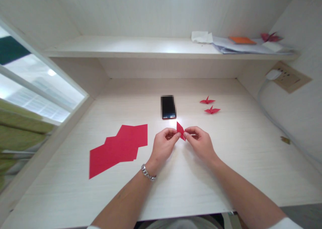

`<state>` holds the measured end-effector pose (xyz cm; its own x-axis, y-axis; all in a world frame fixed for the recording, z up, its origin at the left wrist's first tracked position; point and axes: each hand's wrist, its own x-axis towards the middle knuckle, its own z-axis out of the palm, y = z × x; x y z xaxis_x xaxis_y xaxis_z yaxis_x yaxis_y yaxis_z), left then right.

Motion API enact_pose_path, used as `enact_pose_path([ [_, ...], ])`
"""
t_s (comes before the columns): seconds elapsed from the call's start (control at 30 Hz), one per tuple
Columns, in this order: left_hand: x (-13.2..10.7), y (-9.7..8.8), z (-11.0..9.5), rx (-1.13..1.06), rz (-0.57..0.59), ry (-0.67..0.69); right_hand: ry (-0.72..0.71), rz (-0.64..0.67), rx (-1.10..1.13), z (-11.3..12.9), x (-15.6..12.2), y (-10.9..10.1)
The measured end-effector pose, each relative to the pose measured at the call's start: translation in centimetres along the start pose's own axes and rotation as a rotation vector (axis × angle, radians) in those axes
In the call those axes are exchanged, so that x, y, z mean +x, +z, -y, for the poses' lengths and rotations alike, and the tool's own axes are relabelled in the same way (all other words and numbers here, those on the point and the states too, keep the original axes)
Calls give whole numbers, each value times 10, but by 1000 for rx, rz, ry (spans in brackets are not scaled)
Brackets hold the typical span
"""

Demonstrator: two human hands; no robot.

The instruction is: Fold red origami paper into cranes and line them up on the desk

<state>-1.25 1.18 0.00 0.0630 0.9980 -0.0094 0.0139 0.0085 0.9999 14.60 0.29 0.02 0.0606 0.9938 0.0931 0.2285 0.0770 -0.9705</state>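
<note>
A small folded piece of red origami paper [180, 129] is pinched between my two hands above the desk. My left hand [164, 143] grips its left side with thumb and fingers closed. On the other side, my right hand [200, 141] is closed on its right edge. The paper has a pointed tip facing up and another facing down; parts of it are hidden behind my fingertips. Beyond my right hand, two finished red paper cranes, an upper crane [207, 100] and a lower crane [212, 110], rest on the desk. Overlapping red paper sheets [120, 143] lie left of my left hand.
A phone [168, 106] lies flat on the desk [75, 195] beyond my hands. The shelf [125, 44] above bears papers [226, 47], an orange paper piece [242, 40] and a dark red paper crane [271, 37]. A white plug with its cable sits in the wall socket [291, 78] at right.
</note>
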Motion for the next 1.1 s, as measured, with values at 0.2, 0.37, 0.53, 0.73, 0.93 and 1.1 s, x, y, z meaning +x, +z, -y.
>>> enact_pose_path([
  [0.2, -2, 1, -3, 45, 31, 43, -85, -27, -80, 5, -3, 0],
  [0.37, -3, 1, -3, 96, 42, 74, -60, -2, -81, 2, -1, -1],
  [0.53, -5, 2, -3, 132, 53, 88, -14, 16, -53, 0, -1, 0],
  [0.73, -8, 4, -2, 187, 42, 111, 52, 12, 66, -2, -1, 3],
  [0.93, -12, 7, -2, 226, -6, 144, 14, -35, -18, 4, -5, 3],
  [1.1, -12, 7, -1, 280, 4, 246, -14, -25, 10, 4, -6, 5],
])
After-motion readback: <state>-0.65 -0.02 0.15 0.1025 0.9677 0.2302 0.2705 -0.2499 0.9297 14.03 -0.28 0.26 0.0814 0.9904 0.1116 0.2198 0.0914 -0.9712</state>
